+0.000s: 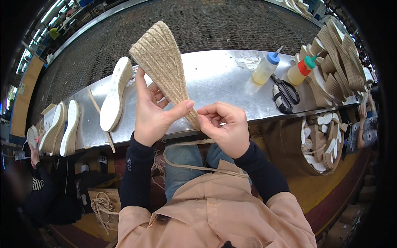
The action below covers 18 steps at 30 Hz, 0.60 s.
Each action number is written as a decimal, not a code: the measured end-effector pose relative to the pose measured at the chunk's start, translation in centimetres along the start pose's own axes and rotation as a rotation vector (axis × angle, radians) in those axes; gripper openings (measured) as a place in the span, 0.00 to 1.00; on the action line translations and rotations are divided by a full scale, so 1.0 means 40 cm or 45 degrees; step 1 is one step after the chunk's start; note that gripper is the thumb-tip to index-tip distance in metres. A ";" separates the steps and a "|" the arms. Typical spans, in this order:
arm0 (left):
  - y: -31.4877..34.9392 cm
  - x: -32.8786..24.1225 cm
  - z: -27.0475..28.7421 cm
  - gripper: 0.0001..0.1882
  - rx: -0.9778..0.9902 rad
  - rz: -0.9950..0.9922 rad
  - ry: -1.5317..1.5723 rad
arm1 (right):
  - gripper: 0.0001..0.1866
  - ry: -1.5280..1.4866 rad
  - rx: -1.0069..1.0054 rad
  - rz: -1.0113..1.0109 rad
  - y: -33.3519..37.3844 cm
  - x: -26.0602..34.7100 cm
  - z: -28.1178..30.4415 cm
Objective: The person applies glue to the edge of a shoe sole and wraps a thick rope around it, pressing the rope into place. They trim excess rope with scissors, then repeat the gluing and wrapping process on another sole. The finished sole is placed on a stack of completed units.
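A wedge shoe sole [163, 58] wrapped in tan jute braid is held up over the metal bench, its thick heel end pointing away from me. My left hand [155, 113] is closed around its side, thumb across the braid near the narrow end. Right at that narrow end, my right hand [225, 124] pinches the jute between thumb and forefinger. A loose jute braid strip [194, 166] loops across my lap below; whether it joins the sole is hidden behind my right hand. Left of my hands, a sole with a white face [113, 99] lies on the bench.
On the metal bench [219, 78] stand a blue-capped bottle [261, 73] and a green-capped one [297, 74], beside black scissors [289, 93]. Stacked soles [339, 62] crowd the right; more soles [71, 128] stand left. Beyond runs a mesh conveyor [231, 25]. Co-workers' hands [34, 156] show at both sides.
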State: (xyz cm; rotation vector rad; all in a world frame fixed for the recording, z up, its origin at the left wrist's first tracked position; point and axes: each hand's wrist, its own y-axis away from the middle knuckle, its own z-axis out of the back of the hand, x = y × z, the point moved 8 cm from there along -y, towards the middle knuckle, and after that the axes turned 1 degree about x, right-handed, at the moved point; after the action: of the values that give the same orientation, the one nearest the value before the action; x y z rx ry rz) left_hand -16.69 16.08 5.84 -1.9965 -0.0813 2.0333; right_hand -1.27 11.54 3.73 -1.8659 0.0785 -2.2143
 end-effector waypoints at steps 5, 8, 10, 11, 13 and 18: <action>0.007 -0.003 0.002 0.58 -0.028 -0.024 0.012 | 0.04 -0.392 -0.141 -0.023 0.008 -0.021 -0.021; 0.013 0.000 0.004 0.59 -0.038 -0.031 0.017 | 0.03 -0.304 -0.177 0.030 0.006 -0.019 -0.021; 0.018 0.003 0.005 0.59 -0.017 -0.046 -0.017 | 0.04 -0.358 -0.120 -0.093 0.006 -0.041 -0.034; 0.021 0.003 0.007 0.59 0.003 -0.062 -0.050 | 0.05 -0.383 -0.092 -0.146 0.008 -0.051 -0.041; 0.030 0.004 0.007 0.59 0.052 -0.106 -0.071 | 0.04 -0.452 -0.040 -0.207 0.016 -0.062 -0.057; 0.066 0.012 0.019 0.58 0.075 -0.178 0.060 | 0.06 -0.214 -0.112 0.061 0.041 -0.020 -0.070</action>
State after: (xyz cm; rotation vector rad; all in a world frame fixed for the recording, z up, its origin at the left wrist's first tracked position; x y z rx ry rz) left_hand -17.88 13.81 4.79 -1.9442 -0.1449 1.8805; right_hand -3.62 9.81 2.12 -2.0661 0.1912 -2.0451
